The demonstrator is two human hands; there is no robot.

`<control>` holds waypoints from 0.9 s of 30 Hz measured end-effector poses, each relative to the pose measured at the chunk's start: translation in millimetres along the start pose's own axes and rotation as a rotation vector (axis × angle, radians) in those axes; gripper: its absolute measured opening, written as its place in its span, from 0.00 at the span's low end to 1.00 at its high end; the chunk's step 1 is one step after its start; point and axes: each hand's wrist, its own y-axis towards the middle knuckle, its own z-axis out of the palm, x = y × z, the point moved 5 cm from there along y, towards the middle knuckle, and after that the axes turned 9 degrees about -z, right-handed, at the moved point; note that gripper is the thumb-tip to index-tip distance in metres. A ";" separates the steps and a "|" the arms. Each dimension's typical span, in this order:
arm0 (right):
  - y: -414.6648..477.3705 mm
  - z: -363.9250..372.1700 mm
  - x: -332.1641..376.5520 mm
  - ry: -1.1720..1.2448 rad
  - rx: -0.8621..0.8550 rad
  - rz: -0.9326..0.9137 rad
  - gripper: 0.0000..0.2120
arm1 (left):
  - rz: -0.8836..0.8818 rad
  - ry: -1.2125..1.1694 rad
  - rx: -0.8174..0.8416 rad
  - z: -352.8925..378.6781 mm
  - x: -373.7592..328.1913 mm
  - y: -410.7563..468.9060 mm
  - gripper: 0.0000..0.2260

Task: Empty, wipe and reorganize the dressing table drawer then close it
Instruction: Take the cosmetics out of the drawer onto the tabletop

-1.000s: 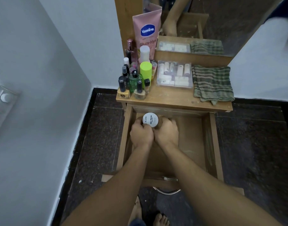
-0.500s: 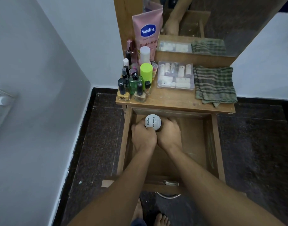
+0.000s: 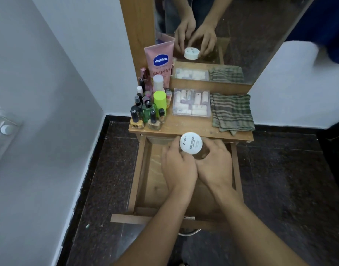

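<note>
The wooden drawer [image 3: 139, 169] of the dressing table is pulled open below the tabletop [image 3: 186, 124]. Over its back part, my left hand [image 3: 177, 167] and my right hand [image 3: 214, 164] together hold a round jar with a white lid [image 3: 190, 143] marked "nail polish". Fingers of both hands curl around the jar's sides, and the jar's body is mostly hidden by them. The drawer floor that shows beside my arms is bare wood. The mirror above reflects the hands and the jar.
On the tabletop stand a cluster of nail polish and perfume bottles [image 3: 145, 114], a pink Vaseline tube [image 3: 160, 60], a clear box of small tubes [image 3: 191, 102] and a folded green striped cloth [image 3: 232, 112]. A grey wall is close on the left. Dark tiled floor surrounds the table.
Both hands have lifted the jar from inside the drawer up to about the level of the tabletop's front edge. The camera has tilted up, showing more of the mirror.
</note>
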 end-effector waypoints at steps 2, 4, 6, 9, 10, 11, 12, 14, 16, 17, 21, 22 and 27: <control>12.9 -6.6 0.2 -0.006 -0.022 -0.006 0.31 | 0.021 -0.029 -0.012 3.1 -14.3 0.4 0.22; 25.6 -9.7 -0.6 -0.008 -0.027 0.005 0.26 | 0.015 -0.072 -0.012 8.3 -21.6 7.0 0.22; 37.3 -8.5 -1.1 -0.023 -0.020 0.012 0.25 | 0.001 -0.105 0.002 14.9 -22.9 17.0 0.22; 50.8 -2.8 -3.1 -0.040 -0.013 0.009 0.26 | -0.022 -0.117 0.017 23.0 -22.7 28.7 0.23; 54.4 -0.7 -4.3 -0.044 -0.015 0.009 0.27 | -0.024 -0.117 0.022 25.2 -23.4 31.1 0.24; 57.3 1.0 -5.6 -0.043 -0.015 0.009 0.28 | -0.024 -0.113 0.028 27.2 -23.8 32.8 0.24; 59.9 2.6 -7.0 -0.041 -0.011 0.016 0.28 | -0.021 -0.108 0.034 28.7 -24.7 34.1 0.25; 64.6 5.5 -10.2 -0.042 -0.003 0.028 0.29 | -0.018 -0.095 0.043 30.9 -25.4 35.9 0.24; 68.5 7.1 -11.7 -0.052 0.006 0.042 0.30 | -0.012 -0.084 0.043 31.2 -25.6 38.2 0.24; 70.4 8.1 -12.6 -0.060 0.011 0.047 0.30 | -0.010 -0.080 0.043 31.1 -25.9 39.4 0.24; 72.1 9.4 -12.0 -0.061 0.022 0.067 0.29 | -0.006 -0.080 0.048 31.0 -26.4 41.1 0.26; 71.9 9.6 -11.3 -0.061 0.023 0.066 0.29 | -0.002 -0.082 0.049 30.9 -26.6 41.4 0.26; 71.0 10.1 -11.3 -0.066 0.032 0.074 0.27 | 0.002 -0.060 0.051 29.9 -27.7 43.3 0.23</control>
